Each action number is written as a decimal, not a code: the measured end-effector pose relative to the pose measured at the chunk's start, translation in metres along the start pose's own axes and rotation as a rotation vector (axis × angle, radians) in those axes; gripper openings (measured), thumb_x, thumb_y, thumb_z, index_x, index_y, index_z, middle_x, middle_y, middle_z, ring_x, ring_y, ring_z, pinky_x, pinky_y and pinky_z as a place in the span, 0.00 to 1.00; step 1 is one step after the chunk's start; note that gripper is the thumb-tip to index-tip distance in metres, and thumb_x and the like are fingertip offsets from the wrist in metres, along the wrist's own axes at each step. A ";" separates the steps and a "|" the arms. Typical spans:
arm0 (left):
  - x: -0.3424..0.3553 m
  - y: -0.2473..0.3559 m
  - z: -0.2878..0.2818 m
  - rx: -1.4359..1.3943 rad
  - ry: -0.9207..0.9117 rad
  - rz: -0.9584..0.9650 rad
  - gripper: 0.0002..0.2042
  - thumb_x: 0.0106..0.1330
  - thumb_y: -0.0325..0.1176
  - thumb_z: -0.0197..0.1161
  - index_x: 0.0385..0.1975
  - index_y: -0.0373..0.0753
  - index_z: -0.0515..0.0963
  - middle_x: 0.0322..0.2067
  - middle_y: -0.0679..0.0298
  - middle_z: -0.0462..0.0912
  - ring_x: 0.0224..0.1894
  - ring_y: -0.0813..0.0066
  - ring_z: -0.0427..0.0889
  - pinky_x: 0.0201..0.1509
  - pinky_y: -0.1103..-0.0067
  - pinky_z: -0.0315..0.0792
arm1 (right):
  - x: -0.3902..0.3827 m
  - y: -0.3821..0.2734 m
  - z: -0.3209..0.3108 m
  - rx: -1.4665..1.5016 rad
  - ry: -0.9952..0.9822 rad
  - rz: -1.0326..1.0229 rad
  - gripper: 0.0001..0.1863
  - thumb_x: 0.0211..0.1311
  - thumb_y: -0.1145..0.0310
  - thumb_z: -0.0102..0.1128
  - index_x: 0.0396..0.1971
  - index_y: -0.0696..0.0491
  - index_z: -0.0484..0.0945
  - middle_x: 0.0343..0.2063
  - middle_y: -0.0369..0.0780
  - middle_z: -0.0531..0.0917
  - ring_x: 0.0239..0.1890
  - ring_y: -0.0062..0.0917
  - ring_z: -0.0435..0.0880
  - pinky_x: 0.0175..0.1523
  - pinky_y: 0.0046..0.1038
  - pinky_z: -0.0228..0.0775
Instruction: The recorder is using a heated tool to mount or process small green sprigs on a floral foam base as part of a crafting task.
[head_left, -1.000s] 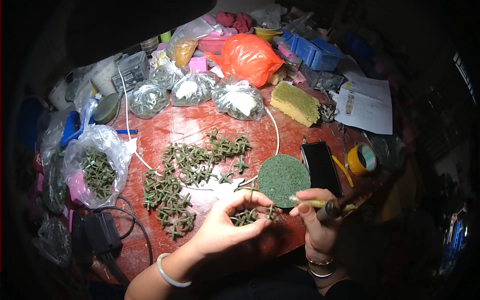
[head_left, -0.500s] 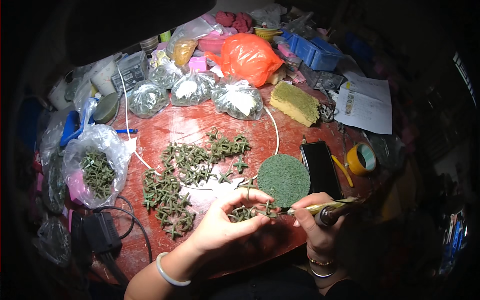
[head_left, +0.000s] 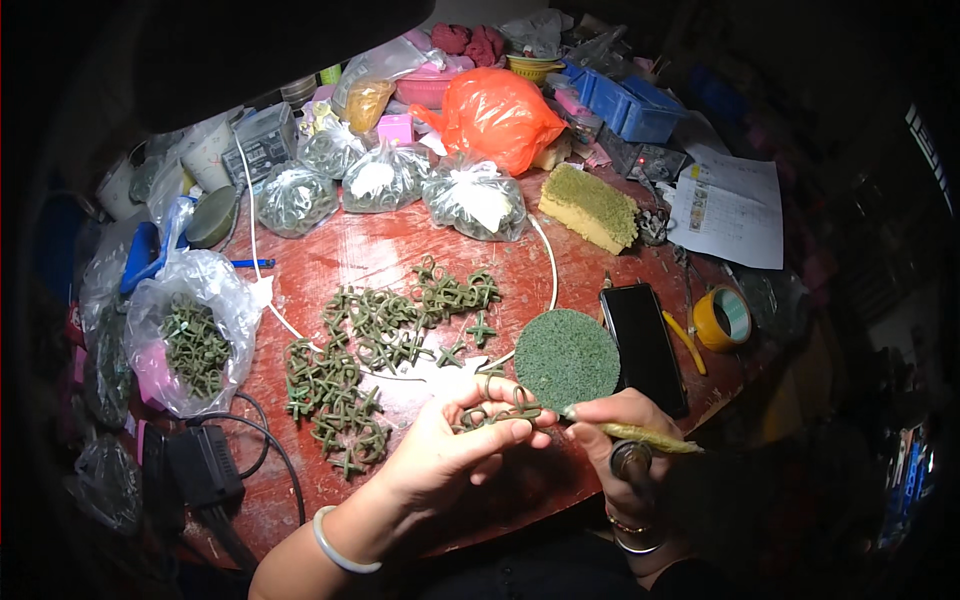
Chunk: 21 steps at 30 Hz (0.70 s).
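Observation:
My left hand (head_left: 465, 425) is closed around a few small dark-green rings (head_left: 510, 405), with loops standing up from the fingertips. In my right hand (head_left: 620, 440) I grip a slim tool wrapped in yellowish film (head_left: 650, 437). Its tip is close to the rings; whether they touch I cannot tell. A dark cylindrical handle (head_left: 630, 458) also shows between the fingers of that hand. To the left of my hands lies a loose pile of similar green rings, many with cross-shaped tops (head_left: 335, 405). A round green rough-textured pad (head_left: 567, 357) lies just beyond my right hand.
On the red table (head_left: 330, 262), an opened plastic bag (head_left: 190, 335) of green pieces sits left. Knotted clear bags (head_left: 475, 200), an orange bag (head_left: 503, 120) and a yellow sponge block (head_left: 590, 208) stand behind. A phone (head_left: 643, 345) and yellow tape roll (head_left: 721, 318) lie right.
My right hand has turned, so the wrapped tool now slants down to the right and the dark handle's round end faces me. The rings in my left hand have shifted between the fingers.

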<state>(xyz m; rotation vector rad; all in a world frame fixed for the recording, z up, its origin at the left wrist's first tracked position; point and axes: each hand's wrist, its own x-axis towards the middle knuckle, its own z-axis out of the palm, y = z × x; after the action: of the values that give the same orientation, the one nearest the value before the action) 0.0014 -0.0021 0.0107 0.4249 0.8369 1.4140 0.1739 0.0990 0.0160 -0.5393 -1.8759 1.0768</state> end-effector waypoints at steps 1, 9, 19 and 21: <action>0.000 0.000 -0.001 -0.004 -0.017 0.001 0.13 0.65 0.28 0.62 0.46 0.36 0.70 0.43 0.56 0.82 0.39 0.80 0.82 0.21 0.92 0.64 | 0.003 0.000 0.001 0.039 -0.064 -0.026 0.13 0.51 0.83 0.66 0.38 0.56 0.81 0.28 0.41 0.82 0.29 0.23 0.83 0.34 0.21 0.73; 0.004 -0.007 -0.008 -0.142 0.010 -0.041 0.10 0.65 0.28 0.61 0.43 0.37 0.71 0.42 0.57 0.82 0.39 0.80 0.82 0.20 0.93 0.64 | 0.008 -0.001 0.005 0.005 -0.091 0.034 0.11 0.54 0.81 0.65 0.38 0.57 0.81 0.29 0.42 0.84 0.31 0.24 0.84 0.35 0.21 0.73; 0.001 0.000 -0.006 -0.104 -0.219 -0.114 0.15 0.63 0.25 0.63 0.46 0.41 0.68 0.44 0.59 0.80 0.41 0.75 0.83 0.20 0.93 0.64 | 0.063 0.015 0.016 -0.049 -0.210 -0.039 0.09 0.56 0.83 0.57 0.37 0.57 0.78 0.24 0.40 0.83 0.29 0.17 0.84 0.34 0.21 0.73; 0.000 -0.001 -0.004 -0.104 -0.218 -0.135 0.11 0.63 0.30 0.65 0.41 0.41 0.71 0.40 0.62 0.81 0.37 0.78 0.83 0.19 0.92 0.62 | 0.078 0.016 0.019 -0.150 -0.297 -0.030 0.12 0.52 0.82 0.59 0.38 0.55 0.77 0.23 0.42 0.81 0.27 0.20 0.84 0.32 0.23 0.71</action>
<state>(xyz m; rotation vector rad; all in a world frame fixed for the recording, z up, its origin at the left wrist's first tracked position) -0.0009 -0.0033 0.0068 0.4261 0.6015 1.2550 0.1165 0.1543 0.0356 -0.4535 -2.2303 1.0462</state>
